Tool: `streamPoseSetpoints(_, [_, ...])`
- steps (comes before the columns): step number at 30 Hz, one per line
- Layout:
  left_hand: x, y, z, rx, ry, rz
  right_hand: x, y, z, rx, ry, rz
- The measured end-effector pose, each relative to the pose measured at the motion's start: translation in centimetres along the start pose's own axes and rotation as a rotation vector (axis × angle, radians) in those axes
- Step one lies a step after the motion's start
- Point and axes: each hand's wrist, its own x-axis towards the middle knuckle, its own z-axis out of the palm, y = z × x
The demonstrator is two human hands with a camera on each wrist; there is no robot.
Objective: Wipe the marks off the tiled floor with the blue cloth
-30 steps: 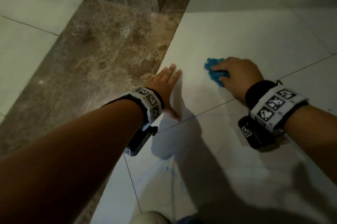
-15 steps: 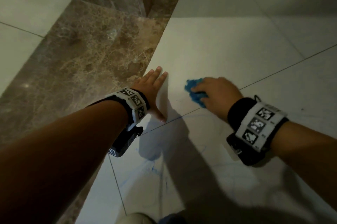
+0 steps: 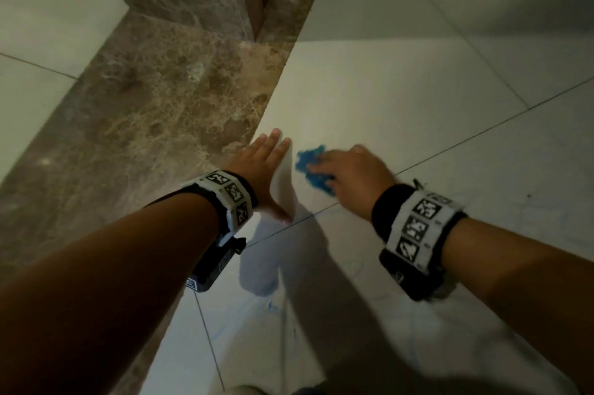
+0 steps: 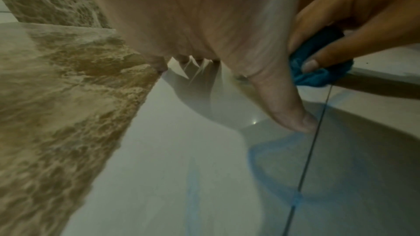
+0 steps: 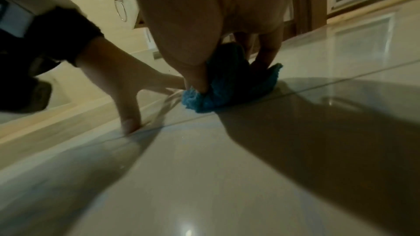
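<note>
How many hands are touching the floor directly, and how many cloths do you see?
1 hand: the flat left hand rests on the pale tiled floor. 1 crumpled blue cloth, gripped by the right hand.

cloth (image 3: 311,165) on floor (image 3: 401,111), seemingly beside left hand (image 3: 265,166)

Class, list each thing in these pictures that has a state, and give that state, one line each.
blue cloth: bunched, pressed on the floor.
right hand: grips the cloth.
left hand: flat on the tile, fingers straight.
tiled floor: glossy.
blue marks: not yet wiped off.
</note>
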Motion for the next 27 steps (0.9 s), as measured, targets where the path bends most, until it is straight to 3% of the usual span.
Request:
streamPoseSetpoints(2, [0.0,0.0,0.0,-0.001,0.0,0.005,0.4,-0.1,-0.4,0.009,-0.052,0.002])
streamPoseSetpoints(4, [-0.1,0.0,0.0,-0.011,0.005,0.007,2.2,1.5,-1.9,0.092,0.012,0.101])
streamPoseSetpoints(8, [-0.1,-0.2,0.1,-0.018,0.015,0.013,4.4,3.4,-2.9,0.019,0.108,0.257])
streamPoseSetpoints(11, [0.0,-0.2,0.2,-0.011,0.014,0.019,2.7,0.6,-0.5,0.07,0.045,0.108])
streamPoseSetpoints(15, [0.0,-0.4,0.3,-0.011,0.013,0.019,0.9,-1.9,0.7,-0.067,-0.114,-0.147])
streamPoseSetpoints(20, [0.0,-0.3,0.2,-0.007,0.02,0.01,3.4,3.5,-2.3,0.178,0.109,0.168])
streamPoseSetpoints(22, [-0.1,-0.2,0.1,-0.004,0.018,0.006,2.9,3.5,-2.6,0.221,0.146,0.211])
streamPoseSetpoints(27, [0.2,0.0,-0.1,0.024,-0.004,-0.018,-1.1,-1.7,1.1,-0.042,-0.12,-0.108])
